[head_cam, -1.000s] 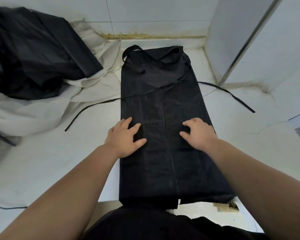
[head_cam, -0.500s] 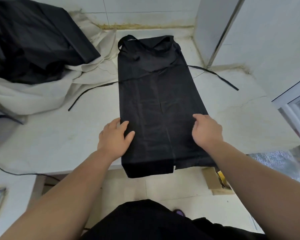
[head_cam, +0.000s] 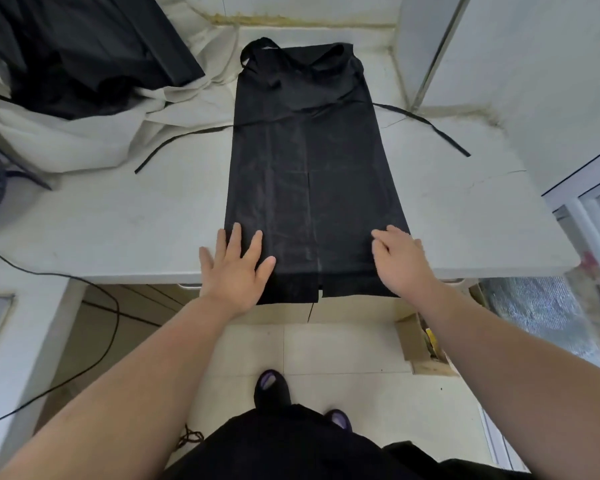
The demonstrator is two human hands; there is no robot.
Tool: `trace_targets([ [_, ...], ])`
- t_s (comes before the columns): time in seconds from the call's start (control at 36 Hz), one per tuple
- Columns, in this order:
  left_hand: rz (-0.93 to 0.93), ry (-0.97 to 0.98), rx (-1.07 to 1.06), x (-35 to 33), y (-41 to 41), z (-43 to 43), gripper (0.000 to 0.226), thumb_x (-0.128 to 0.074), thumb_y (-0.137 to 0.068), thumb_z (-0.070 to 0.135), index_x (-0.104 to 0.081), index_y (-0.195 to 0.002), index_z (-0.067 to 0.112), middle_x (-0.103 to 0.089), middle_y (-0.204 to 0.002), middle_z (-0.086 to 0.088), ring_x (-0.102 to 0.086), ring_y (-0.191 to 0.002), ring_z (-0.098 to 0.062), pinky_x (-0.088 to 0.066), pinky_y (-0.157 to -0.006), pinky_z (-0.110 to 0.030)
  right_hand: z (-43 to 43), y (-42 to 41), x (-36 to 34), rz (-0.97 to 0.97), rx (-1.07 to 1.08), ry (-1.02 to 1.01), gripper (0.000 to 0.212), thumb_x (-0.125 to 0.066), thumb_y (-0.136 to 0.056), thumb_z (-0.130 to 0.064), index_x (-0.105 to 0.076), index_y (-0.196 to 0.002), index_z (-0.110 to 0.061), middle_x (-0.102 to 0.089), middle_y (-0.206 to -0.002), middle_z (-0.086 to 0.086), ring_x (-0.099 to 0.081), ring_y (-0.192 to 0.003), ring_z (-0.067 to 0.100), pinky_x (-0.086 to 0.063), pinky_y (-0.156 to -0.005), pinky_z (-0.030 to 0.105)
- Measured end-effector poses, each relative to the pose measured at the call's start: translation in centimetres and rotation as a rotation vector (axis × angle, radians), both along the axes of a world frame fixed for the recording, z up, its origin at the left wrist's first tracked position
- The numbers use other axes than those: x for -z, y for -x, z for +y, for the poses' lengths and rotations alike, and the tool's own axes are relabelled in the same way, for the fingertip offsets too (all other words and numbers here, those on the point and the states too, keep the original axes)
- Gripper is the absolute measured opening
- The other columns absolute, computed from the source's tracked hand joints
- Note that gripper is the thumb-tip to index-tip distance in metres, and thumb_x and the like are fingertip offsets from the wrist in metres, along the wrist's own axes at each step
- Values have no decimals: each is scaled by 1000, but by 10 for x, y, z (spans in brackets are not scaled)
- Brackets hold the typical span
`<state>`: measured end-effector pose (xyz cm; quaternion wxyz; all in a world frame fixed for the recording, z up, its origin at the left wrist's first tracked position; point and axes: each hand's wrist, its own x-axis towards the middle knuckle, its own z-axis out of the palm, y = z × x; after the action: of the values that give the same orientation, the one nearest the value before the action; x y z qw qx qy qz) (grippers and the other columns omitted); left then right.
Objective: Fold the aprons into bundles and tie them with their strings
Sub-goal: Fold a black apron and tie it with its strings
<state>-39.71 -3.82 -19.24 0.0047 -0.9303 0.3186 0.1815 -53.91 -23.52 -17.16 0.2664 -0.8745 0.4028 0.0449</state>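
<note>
Black apron, folded lengthwise into a long narrow strip, runs straight away from both hands, its two flaps meeting in a line down the middle. The left hand lies flat on the strip's left edge, fingers straight and spread, gripping nothing. The right hand rests on the right edge with fingers loosely bent and nothing visibly held; its thumb is hidden. Under the wrists the hem hangs over the near edge of the table. Far beyond the fingertips the neck loop lies at the bib end. One waist string trails out ahead and left of the left hand, the other string ahead and right of the right hand, both flat on the tabletop. Bare pale tabletop shows outward of each hand. Farther ahead and left of the left hand a heap of black fabric sits on rumpled white cloth. Below the forearms are tiled floor, a dark cable and a cardboard box.
</note>
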Motion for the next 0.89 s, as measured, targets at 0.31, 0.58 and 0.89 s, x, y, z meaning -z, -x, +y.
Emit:
trace_targets([
  [0.31,43,857,-1125,9,0,22,45,-34,-88,33,-56,-99,-5,-62,-100,-21,-62,-92,-40,-50,-76,-42,-4,28,-10,-180,461,-88,46,-49,-94,-13,-36,-137,-4,-45,-131,19,-54,-108,36,-44,-93,42],
  [0.58,683,813,-1307,17,3,16,54,-48,-91,52,-52,-125,11,-57,-107,1,-54,-98,-21,-43,-80,-31,-6,34,-6,-144,747,-367,97,-60,-88,-44,3,-149,-1,-7,-154,26,-14,-141,40,-14,-114,47],
  [0.89,604,713,-1207,5,23,13,71,-20,-92,66,-47,-125,8,-51,-111,-4,-49,-100,-25,-43,-96,-37,-7,40,1,-443,1044,-537,70,-57,-86,-49,-36,-134,-3,-47,-110,4,-47,-98,23,-40,-87,33],
])
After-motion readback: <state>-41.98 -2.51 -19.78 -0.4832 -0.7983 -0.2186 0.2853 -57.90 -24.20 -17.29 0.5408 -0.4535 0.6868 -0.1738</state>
